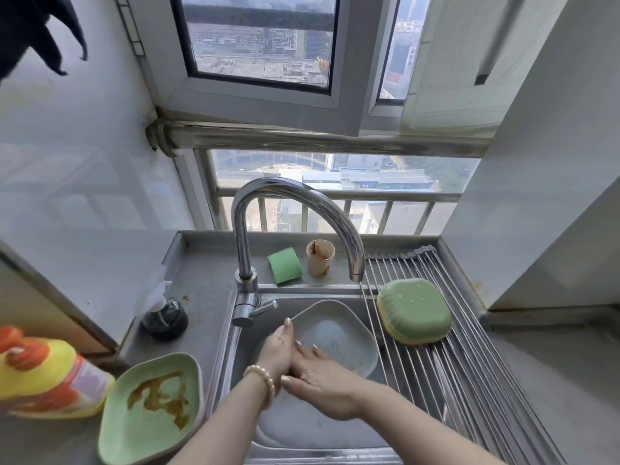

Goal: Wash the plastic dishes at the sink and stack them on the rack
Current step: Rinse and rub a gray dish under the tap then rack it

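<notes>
A grey-blue plastic plate (pixel 339 333) stands tilted in the steel sink (pixel 302 427), below the faucet spout. My left hand (pixel 275 350) grips its left rim, thumb up along the edge. My right hand (pixel 322 377) lies across the plate's lower face with fingers straight. A green plate (pixel 151 411) smeared with brown sauce sits on the counter left of the sink. Upside-down green and yellow dishes (pixel 414 310) are stacked on the roll-up wire rack (pixel 469 357) over the sink's right side. A stained beige cup (pixel 320 261) stands behind the sink.
The curved chrome faucet (pixel 295 203) arches over the basin, its lever at the left. A green sponge (pixel 285 265) lies next to the cup. A dark pump bottle (pixel 164 318) and a yellow-orange detergent bottle (pixel 43 374) stand at the left. Walls close in on both sides.
</notes>
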{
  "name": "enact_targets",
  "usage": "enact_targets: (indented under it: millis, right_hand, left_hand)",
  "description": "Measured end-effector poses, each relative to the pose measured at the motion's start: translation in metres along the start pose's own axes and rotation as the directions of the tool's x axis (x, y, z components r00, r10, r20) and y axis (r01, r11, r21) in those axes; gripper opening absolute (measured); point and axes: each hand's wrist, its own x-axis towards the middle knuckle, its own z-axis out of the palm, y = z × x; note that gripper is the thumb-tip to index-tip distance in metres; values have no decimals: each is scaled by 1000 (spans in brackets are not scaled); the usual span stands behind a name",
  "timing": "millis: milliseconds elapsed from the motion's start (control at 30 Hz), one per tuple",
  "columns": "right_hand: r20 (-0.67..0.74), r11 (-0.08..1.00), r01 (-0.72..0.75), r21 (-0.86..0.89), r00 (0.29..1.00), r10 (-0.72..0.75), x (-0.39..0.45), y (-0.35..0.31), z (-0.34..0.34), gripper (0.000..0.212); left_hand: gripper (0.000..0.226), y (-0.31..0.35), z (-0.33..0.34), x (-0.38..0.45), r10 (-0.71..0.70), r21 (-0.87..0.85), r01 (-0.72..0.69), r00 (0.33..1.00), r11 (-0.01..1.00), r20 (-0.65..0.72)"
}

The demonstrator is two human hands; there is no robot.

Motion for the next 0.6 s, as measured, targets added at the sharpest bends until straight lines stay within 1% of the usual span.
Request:
enact_targets:
  millis: [33, 67, 100, 133, 167, 200, 233, 267, 300, 333, 367, 400, 433, 467, 500, 533, 567, 600]
  right_hand:
    - [67, 999, 10, 46, 998, -13, -6, 2, 1, 62]
    - [143, 998, -30, 64, 989, 20, -14, 6, -2, 58]
    - [200, 993, -100, 61, 976, 86, -22, 11, -6, 57]
    - [223, 990, -143, 3, 965, 138, -27, 19, -12, 60]
    - [207, 983, -130, -128, 966, 155, -32, 25, -19, 72]
    - [183, 945, -92, -314, 971, 156, -33, 33, -24, 91]
    - [186, 867, -48, -495, 970, 159, -32, 39, -29, 109]
    - [171, 781, -32, -624, 969, 176, -28, 45, -31, 116]
    - [137, 721, -16, -693, 979, 154, -22, 50, -33, 108]
    - [80, 701, -11, -713, 992, 97, -15, 53, -34, 85]
    - [4, 672, -15, -740, 1000, 27, -6, 53, -36, 55]
    - [-109, 657, -44, -752, 992, -59, 3, 48, -37, 27]
    - [-247, 704, -108, -702, 964, -98, 12, 41, -38, 18]
    - [-377, 746, -139, -651, 912, -159, 23, 39, -36, 18]
    - [-426, 815, -167, -554, 899, -105, 31, 30, -39, 9]
    - [-469, 866, -175, -468, 880, -76, 41, 23, -41, 7]
    - [-462, 899, -202, -389, 887, 0, 48, 16, -44, 16]
    - [-457, 921, -217, -324, 888, 48, 56, 13, -44, 21]
  left_hand:
    - [37, 1, -7, -1, 37, 61, -37, 999, 997, -10]
    - [37, 0, -14, -1, 64, 120, -61, 998, 991, -19]
    - [38, -1, -20, -1, 92, 167, -87, 996, 982, -21]
    - [39, -2, -24, 0, 106, 212, -98, 994, 972, -25]
    - [39, -5, -26, 1, 111, 265, -101, 993, 959, -25]
    - [37, -5, -26, -1, 106, 313, -93, 994, 945, -25]
    - [32, -5, -26, -1, 101, 345, -84, 994, 935, -32]
    - [28, -6, -26, -1, 87, 365, -64, 995, 929, -47]
    - [24, -5, -25, -2, 77, 369, -45, 994, 928, -73]
    - [18, -3, -25, -3, 57, 351, -20, 994, 936, -94]
    - [10, -4, -26, -3, 31, 341, 5, 994, 940, -101]
    - [4, -6, -27, -3, -8, 354, 40, 996, 935, -94]
    - [7, -10, -30, -2, -50, 375, 77, 995, 924, -82]
    - [9, -15, -30, -1, -92, 378, 112, 993, 919, -71]
    - [13, -22, -31, 1, -132, 360, 145, 989, 922, -60]
    - [18, -23, -31, -2, -153, 345, 161, 987, 925, -49]
    - [21, -22, -29, -5, -155, 334, 159, 987, 929, -39]
    - [23, -22, -27, -6, -143, 335, 146, 989, 931, -35]
